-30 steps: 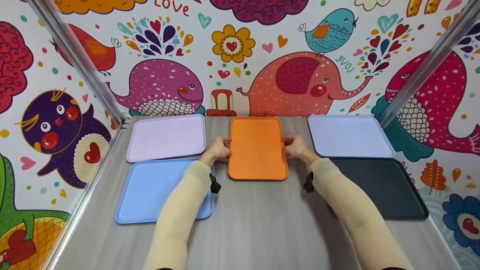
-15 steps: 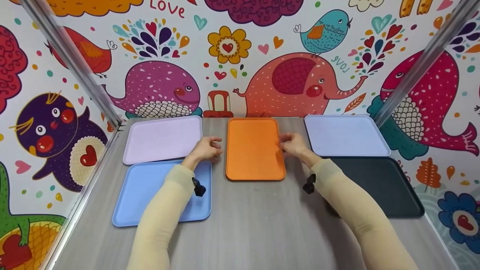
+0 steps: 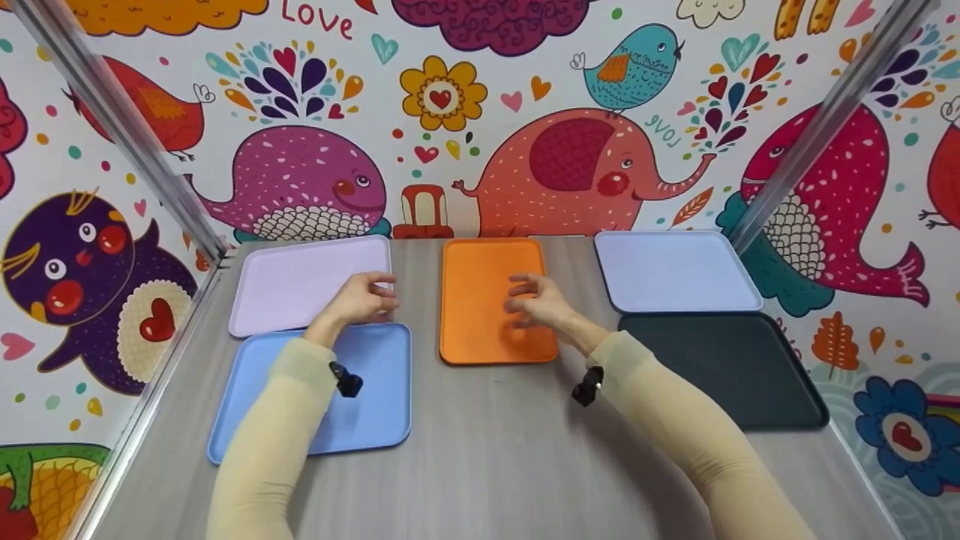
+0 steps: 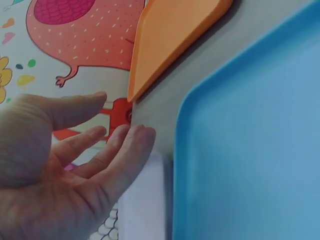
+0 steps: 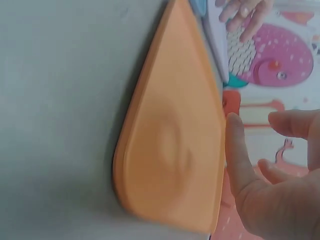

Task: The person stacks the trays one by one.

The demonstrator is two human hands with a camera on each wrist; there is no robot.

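Note:
An orange tray [image 3: 480, 300] lies upright-lengthwise at the back middle of the grey table. Over its right half hovers my right hand [image 3: 544, 301], fingers apart and holding nothing; its shadow falls on the tray in the right wrist view. My left hand [image 3: 361, 298] hangs with loosely bent fingers near the right edge of a pink-lilac tray [image 3: 300, 281], just above the blue tray [image 3: 375, 390]. Nothing lies between the left fingers [image 4: 137, 145], and the left wrist view shows them apart from the blue tray's rim.
A pale lavender tray [image 3: 679, 270] lies at the back right, with a black tray [image 3: 735, 367] in front of it. Metal posts [image 3: 825, 127] stand at the table's back corners, before walls printed with cartoon animals.
Both hands have let go of the orange tray's sides. The left hand has moved left toward the pink-lilac tray, and the right hand has moved left over the orange tray.

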